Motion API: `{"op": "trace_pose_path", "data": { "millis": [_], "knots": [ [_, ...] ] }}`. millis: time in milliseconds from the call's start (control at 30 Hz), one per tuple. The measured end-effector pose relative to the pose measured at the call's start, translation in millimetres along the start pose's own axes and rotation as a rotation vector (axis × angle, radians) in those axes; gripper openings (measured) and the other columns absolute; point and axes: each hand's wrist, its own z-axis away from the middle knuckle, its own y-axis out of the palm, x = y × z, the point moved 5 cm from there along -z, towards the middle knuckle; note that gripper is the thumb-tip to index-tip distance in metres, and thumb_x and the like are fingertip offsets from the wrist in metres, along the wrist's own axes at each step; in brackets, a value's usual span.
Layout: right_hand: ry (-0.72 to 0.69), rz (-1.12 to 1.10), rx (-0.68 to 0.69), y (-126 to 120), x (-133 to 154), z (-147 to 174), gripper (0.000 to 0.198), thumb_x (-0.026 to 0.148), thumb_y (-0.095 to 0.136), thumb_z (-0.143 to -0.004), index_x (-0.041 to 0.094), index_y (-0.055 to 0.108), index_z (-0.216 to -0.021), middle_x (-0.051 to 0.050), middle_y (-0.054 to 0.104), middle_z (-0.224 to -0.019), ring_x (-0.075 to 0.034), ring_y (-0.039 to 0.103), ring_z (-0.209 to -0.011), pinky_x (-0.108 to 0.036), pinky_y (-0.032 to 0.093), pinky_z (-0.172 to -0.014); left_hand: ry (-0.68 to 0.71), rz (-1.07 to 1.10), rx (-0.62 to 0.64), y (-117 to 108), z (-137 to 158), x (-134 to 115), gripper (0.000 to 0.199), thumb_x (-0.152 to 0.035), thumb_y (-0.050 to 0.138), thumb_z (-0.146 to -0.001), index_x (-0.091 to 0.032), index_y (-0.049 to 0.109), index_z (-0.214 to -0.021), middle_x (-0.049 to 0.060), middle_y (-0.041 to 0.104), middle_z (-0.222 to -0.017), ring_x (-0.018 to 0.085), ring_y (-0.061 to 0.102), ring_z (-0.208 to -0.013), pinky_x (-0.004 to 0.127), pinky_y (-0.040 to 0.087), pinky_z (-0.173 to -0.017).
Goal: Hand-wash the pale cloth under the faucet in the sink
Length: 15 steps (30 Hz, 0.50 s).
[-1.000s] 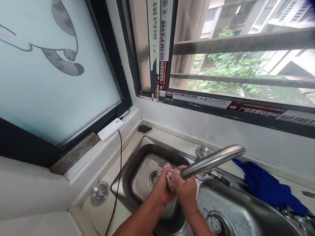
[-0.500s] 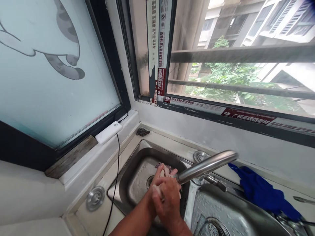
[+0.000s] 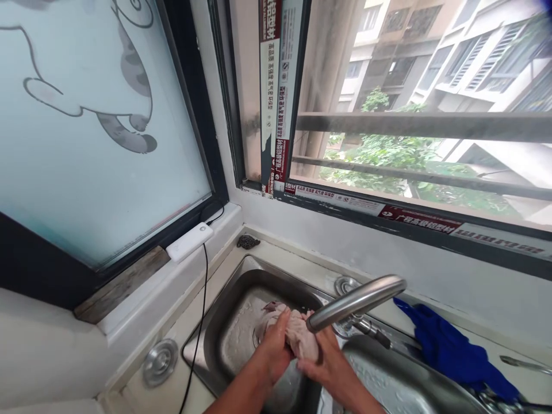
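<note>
Over the left sink basin [image 3: 224, 322], a pale pinkish bunched cloth [image 3: 301, 339] hangs between my two hands. It looks wet, and a darker patch shows at its far left end. My left hand [image 3: 276, 345] is wrapped round its near left side, thumb on top. On the other side my right hand [image 3: 325, 356] grips its right end, the fingers partly hidden behind the cloth and the spout. The metal faucet [image 3: 357, 302] reaches over from the right, its tip close above the cloth.
To the right lies a second basin [image 3: 397, 379], with a blue cloth [image 3: 457, 351] behind it. Metal drain stoppers [image 3: 160, 362] and a dark scouring pad [image 3: 248, 241] sit on the counter. A black cable [image 3: 200, 322] runs down from a white device [image 3: 190, 241] on the ledge.
My hands were pressed together, right over left, with the cloth mostly hidden. Now they are apart at its two sides, and more of the cloth shows. The camera has tilted up slightly.
</note>
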Motion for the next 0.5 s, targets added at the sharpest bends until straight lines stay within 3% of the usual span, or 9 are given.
{"op": "trace_pose_path", "data": {
  "millis": [67,167,267,333,400,500],
  "knots": [
    [0.142,-0.122,0.064,7.4,-10.9,10.8,0.077,0.04,0.077,-0.066,0.022,0.052,-0.136,-0.012,0.059,-0.133,-0.031,0.057,-0.123,-0.045,0.047,-0.105,-0.044,-0.041,0.011,-3.5,-2.9,-1.8,0.042,-0.057,0.069,-0.083,-0.016,0.07,-0.095,0.004,0.072,-0.078,0.017,0.064,-0.066,0.027,0.044,-0.062],
    [0.294,-0.216,0.085,0.6,-16.5,9.5,0.05,0.044,0.071,-0.072,0.021,0.062,-0.116,-0.007,0.069,-0.102,-0.027,0.066,-0.091,-0.04,0.055,-0.084,-0.104,-0.059,-0.012,-16.1,-9.6,-0.3,0.041,-0.057,0.07,-0.083,-0.016,0.067,-0.086,0.002,0.066,-0.066,0.014,0.057,-0.054,0.026,0.037,-0.054],
    [0.226,-0.212,-0.002,-12.3,7.9,-3.3,0.049,0.049,0.074,-0.072,0.022,0.067,-0.113,-0.009,0.065,-0.112,-0.029,0.062,-0.108,-0.039,0.052,-0.093,-0.2,-0.03,-0.039,-30.1,-14.1,11.2,0.052,-0.07,0.061,-0.082,-0.018,0.065,-0.082,0.004,0.066,-0.067,0.018,0.061,-0.058,0.029,0.042,-0.059],
    [0.197,-0.286,-0.037,-7.8,29.6,-6.5,0.057,0.048,0.078,-0.068,0.024,0.068,-0.119,-0.009,0.062,-0.123,-0.03,0.057,-0.121,-0.04,0.049,-0.101,-0.238,0.028,-0.007,-34.3,-15.2,20.9,0.06,-0.076,0.054,-0.082,-0.018,0.068,-0.087,0.008,0.069,-0.075,0.024,0.067,-0.07,0.037,0.049,-0.07],
    [0.244,-0.448,-0.01,8.6,42.7,-2.4,0.065,0.05,0.081,-0.065,0.024,0.066,-0.123,-0.009,0.065,-0.121,-0.03,0.06,-0.118,-0.042,0.05,-0.1,-0.224,0.091,0.044,-35.9,-16.3,27.1,0.058,-0.074,0.054,-0.083,-0.018,0.07,-0.09,0.011,0.072,-0.084,0.029,0.069,-0.083,0.041,0.051,-0.081],
    [0.328,-0.681,0.008,27.8,38.4,6.4,0.075,0.058,0.082,-0.062,0.024,0.063,-0.126,-0.009,0.072,-0.108,-0.03,0.067,-0.102,-0.045,0.054,-0.091,-0.203,0.127,0.075,-38.6,-18.2,30.0,0.049,-0.065,0.056,-0.085,-0.018,0.07,-0.078,0.013,0.074,-0.083,0.032,0.07,-0.091,0.041,0.051,-0.086]
  ]
}}
